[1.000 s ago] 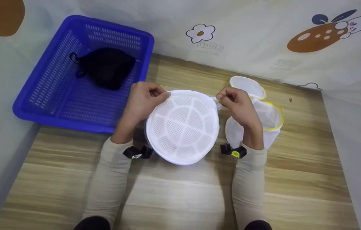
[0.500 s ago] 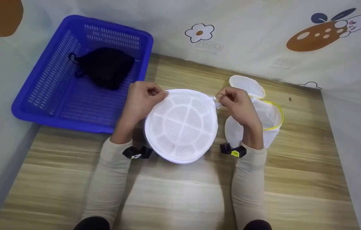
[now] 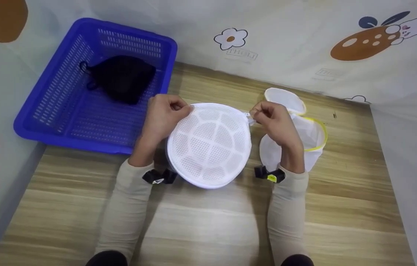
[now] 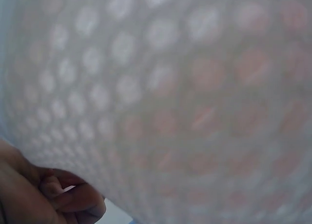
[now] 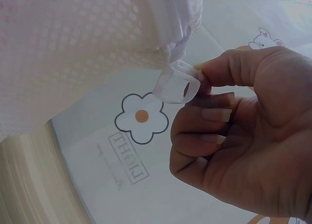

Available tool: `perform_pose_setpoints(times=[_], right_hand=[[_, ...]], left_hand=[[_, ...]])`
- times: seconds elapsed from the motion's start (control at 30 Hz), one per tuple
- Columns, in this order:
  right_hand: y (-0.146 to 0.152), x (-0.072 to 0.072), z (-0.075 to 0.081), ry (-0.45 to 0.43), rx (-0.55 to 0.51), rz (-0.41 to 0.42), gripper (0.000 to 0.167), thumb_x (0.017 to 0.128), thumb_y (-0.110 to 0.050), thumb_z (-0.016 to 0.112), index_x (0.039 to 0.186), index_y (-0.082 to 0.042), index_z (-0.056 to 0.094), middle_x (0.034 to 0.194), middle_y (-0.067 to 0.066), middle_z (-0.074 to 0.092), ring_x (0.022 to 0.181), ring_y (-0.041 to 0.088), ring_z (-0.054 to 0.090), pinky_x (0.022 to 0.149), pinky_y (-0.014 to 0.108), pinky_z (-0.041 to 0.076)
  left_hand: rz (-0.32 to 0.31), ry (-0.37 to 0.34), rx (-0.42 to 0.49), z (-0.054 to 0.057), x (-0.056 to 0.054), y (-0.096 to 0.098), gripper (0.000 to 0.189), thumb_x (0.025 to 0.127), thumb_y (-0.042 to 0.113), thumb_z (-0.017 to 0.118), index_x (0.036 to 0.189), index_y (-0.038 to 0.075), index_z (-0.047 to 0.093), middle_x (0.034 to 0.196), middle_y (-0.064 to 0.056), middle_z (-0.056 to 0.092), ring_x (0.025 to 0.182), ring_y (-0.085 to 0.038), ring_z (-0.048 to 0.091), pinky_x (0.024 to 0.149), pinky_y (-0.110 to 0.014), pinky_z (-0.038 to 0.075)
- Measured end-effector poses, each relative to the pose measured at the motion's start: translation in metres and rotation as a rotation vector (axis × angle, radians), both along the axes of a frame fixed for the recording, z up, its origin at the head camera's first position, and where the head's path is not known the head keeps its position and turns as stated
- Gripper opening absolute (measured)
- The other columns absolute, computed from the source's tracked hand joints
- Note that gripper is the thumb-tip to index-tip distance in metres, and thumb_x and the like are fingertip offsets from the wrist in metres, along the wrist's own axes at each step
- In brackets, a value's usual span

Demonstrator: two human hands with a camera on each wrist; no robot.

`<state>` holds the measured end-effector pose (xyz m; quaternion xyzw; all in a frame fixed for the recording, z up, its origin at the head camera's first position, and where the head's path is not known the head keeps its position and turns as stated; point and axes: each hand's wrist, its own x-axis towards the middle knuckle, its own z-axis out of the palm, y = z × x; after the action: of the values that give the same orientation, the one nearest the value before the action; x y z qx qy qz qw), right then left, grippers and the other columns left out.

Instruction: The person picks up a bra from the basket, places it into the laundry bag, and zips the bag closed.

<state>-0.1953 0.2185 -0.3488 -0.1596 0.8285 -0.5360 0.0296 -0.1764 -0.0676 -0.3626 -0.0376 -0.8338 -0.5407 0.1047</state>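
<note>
A round white mesh laundry bag (image 3: 210, 146) hangs between both hands in the head view, its flat mesh side facing up toward the camera. My left hand (image 3: 162, 116) pinches its upper left rim between thumb and fingers. At the upper right edge, my right hand (image 3: 277, 120) pinches a small white zipper pull (image 5: 178, 82) between thumb and index finger; the other fingers curl into the palm. Mesh (image 4: 161, 87) fills most of the left wrist view, with part of a curled hand (image 4: 53, 197) at its lower left corner.
A blue plastic basket (image 3: 101, 127) stands at the left, holding a black cloth item (image 3: 123, 77) with thin loops. Behind the right hand, a second white mesh bag (image 3: 310, 135) with yellow trim lies on the wooden table (image 3: 345, 207). A patterned sheet (image 3: 286, 33) rises at the back.
The mesh bag has shifted very slightly left and up. Both hands keep the same grip and nearly the same place.
</note>
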Motion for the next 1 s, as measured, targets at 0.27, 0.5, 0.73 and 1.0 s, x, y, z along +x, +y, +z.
perform_pose_setpoints(times=[0.27, 0.5, 0.73, 1.0], right_hand=[[-0.0012, 0.0008, 0.0014, -0.019, 0.020, -0.015, 0.012, 0.088, 0.007, 0.053, 0.077, 0.007, 0.059, 0.074, 0.006, 0.052, 0.062, 0.010, 0.043, 0.056, 0.020, 0.038], [-0.0017, 0.0014, 0.0011, -0.030, -0.004, -0.020, 0.016, 0.086, 0.008, 0.052, 0.071, 0.003, 0.053, 0.070, 0.006, 0.047, 0.063, 0.011, 0.041, 0.056, 0.021, 0.035], [-0.0020, -0.0009, -0.0014, -0.028, -0.039, -0.027, 0.017, 0.089, 0.005, 0.053, 0.073, 0.004, 0.054, 0.067, 0.006, 0.045, 0.060, 0.011, 0.040, 0.053, 0.020, 0.033], [-0.0022, -0.0018, -0.0023, -0.034, -0.061, -0.037, 0.015, 0.090, 0.001, 0.057, 0.077, 0.007, 0.059, 0.066, 0.006, 0.045, 0.058, 0.010, 0.039, 0.050, 0.020, 0.031]], left_hand=[[0.026, 0.000, -0.016, 0.0006, 0.0004, 0.0013, 0.011, 0.076, 0.009, 0.073, 0.068, 0.001, 0.072, 0.060, -0.001, 0.060, 0.058, -0.011, 0.050, 0.055, -0.020, 0.037], [0.070, 0.004, -0.007, 0.0006, 0.0008, -0.0004, 0.011, 0.077, 0.009, 0.073, 0.068, 0.002, 0.072, 0.060, -0.002, 0.059, 0.057, -0.011, 0.050, 0.055, -0.020, 0.037], [0.069, -0.009, -0.007, 0.0013, 0.0001, -0.0010, 0.011, 0.077, 0.009, 0.073, 0.069, 0.001, 0.072, 0.060, -0.002, 0.059, 0.057, -0.011, 0.050, 0.054, -0.020, 0.037], [-0.076, -0.035, -0.027, 0.0026, 0.0010, -0.0029, 0.017, 0.080, 0.007, 0.068, 0.094, 0.002, 0.075, 0.060, -0.001, 0.054, 0.057, -0.012, 0.047, 0.053, -0.022, 0.036]])
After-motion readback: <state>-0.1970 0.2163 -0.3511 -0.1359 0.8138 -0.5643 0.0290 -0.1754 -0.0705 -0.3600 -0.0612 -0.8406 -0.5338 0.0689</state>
